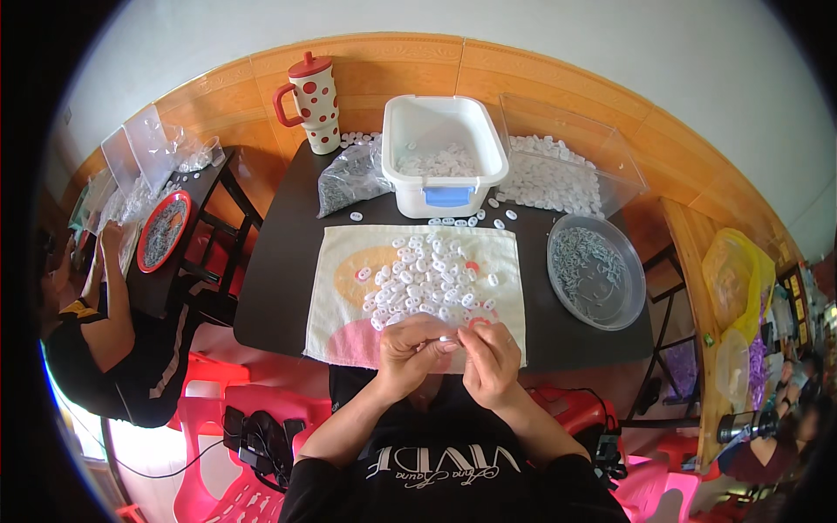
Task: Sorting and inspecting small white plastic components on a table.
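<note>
Over the near edge of a patterned towel (336,261), my left hand (408,356) pinches a small white oval plastic piece (447,338). My right hand (491,359) meets it there, fingertips pressed together at the same piece; anything else they hold is too small to make out. Just beyond my hands lies a loose pile of similar white oval pieces (423,279) with small dark holes. To the right, a round clear tray (639,292) contains many thin grey metal pieces (584,261), like screws or pins.
Behind the towel stands a white bin (414,199) with a blue latch, white pieces inside. A clear bag (353,179) of grey pieces sits left of it, a clear box (623,179) of white pieces right. A spotted tumbler (316,105) stands behind. Another person (113,349) works at left.
</note>
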A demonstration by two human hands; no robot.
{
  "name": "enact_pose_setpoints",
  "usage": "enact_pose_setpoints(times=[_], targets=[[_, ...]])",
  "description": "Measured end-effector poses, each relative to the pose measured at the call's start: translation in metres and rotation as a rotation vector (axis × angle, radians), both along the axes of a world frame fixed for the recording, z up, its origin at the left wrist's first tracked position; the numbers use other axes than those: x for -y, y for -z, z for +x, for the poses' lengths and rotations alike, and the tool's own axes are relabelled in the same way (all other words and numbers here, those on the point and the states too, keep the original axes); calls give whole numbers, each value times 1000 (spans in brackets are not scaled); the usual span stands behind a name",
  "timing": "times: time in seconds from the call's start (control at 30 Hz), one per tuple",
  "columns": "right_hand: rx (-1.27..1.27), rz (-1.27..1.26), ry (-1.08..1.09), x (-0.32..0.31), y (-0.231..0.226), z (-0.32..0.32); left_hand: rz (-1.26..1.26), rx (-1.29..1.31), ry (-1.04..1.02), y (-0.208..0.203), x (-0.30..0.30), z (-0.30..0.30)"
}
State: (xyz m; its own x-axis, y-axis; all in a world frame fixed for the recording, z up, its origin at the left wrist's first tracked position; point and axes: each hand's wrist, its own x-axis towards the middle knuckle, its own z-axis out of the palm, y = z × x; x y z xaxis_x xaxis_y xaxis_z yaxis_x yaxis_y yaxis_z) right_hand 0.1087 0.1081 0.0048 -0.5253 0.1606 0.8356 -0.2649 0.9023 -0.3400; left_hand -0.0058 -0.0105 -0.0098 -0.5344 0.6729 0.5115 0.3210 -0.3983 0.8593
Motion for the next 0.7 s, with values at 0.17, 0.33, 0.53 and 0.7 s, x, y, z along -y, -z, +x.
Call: enact_pose_setpoints(times=[0.17,0.33,0.53,0.7], targets=[[-99,57,78,4,9,-4,-3,417,115,3,-2,12],[-122,-102,55,6,0,-9,11,535,171,5,-3,14],[84,-162,66,-22,-6,2,-80,498,18,3,10,3],[455,101,77,-58,-8,20,-111,344,0,6,14,-2]])
